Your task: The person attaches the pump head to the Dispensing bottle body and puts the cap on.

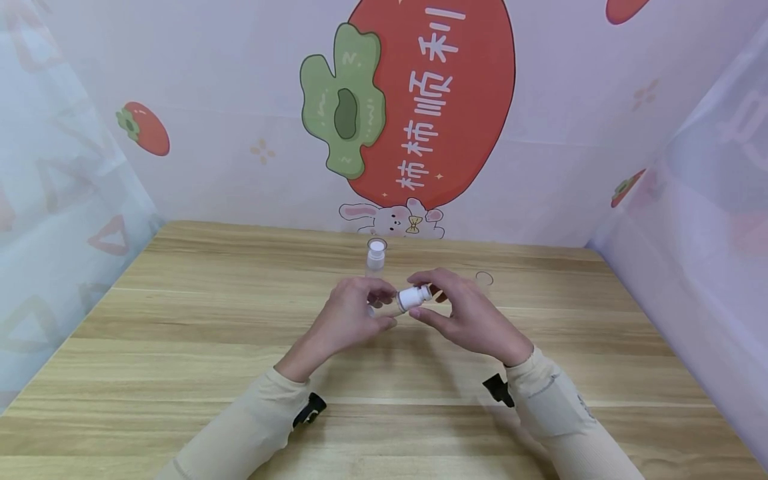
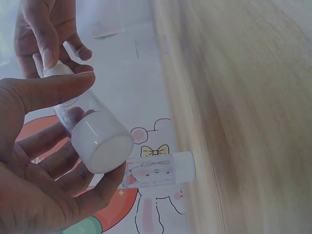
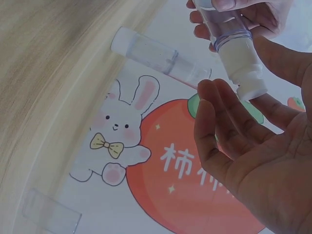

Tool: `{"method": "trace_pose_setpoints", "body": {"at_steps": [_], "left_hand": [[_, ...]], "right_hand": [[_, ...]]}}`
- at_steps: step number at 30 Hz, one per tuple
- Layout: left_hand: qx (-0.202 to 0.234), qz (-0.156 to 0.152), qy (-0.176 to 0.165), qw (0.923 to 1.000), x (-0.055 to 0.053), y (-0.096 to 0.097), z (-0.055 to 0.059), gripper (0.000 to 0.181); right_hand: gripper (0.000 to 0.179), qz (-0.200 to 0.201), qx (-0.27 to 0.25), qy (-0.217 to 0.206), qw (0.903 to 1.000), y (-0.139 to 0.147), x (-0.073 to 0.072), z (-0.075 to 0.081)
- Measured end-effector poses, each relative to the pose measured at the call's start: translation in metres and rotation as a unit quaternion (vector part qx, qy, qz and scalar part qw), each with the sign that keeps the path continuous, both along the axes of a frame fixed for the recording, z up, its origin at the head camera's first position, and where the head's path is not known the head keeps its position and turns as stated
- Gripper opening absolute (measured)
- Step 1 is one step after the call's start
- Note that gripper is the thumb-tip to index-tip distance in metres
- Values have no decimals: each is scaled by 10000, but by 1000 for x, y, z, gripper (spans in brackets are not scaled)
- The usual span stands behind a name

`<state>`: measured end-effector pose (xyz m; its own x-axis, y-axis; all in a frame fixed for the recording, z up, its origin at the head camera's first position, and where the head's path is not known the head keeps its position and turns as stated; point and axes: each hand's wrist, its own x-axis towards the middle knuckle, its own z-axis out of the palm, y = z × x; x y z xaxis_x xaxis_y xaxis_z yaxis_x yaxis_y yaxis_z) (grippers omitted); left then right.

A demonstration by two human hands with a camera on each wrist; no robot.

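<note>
My left hand (image 1: 354,310) grips a small clear pump bottle (image 2: 100,139) by its body, thumb on one side and fingers curled on the other. The bottle is tilted, its white pump top (image 3: 243,68) pointing toward my right hand (image 1: 459,310). Around that top, the right fingers are spread, with the thumb close against the white collar; the fingertips stand apart from it in the right wrist view. Behind my left hand, a second clear bottle (image 1: 375,259) stands upright on the table, with a white top under a clear cover.
A loose transparent cap (image 3: 51,212) stands on the wooden table (image 1: 210,333), right of the second bottle and faint in the head view. A printed cloth backdrop (image 1: 228,133) rises behind the table, and pale cloth walls close in both sides.
</note>
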<state>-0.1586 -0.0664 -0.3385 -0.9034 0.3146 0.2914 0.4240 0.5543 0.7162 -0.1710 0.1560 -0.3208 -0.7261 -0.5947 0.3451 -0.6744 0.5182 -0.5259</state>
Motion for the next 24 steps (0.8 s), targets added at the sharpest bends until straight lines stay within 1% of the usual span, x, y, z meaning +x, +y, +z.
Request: {"method": "trace_pose_setpoints", "body": {"at_steps": [7,14,18,24], "left_hand": [[100,-173,-119,9997,-1,-2,0,33],[103,-194,-185,9996,-1,-2,0,33],[18,-122,-102,9999,-1,-1,0,32],[-160,115,131,9997,2,2,2,31]], "right_hand": [[41,149,-54,124,9998,0,-2,-1],[34,150,18,145,9998,-1,-1,-1],[33,136,10,141,9998,-1,-1,-1],[31,151,-41,83,9998,-2,-1,-2]]}}
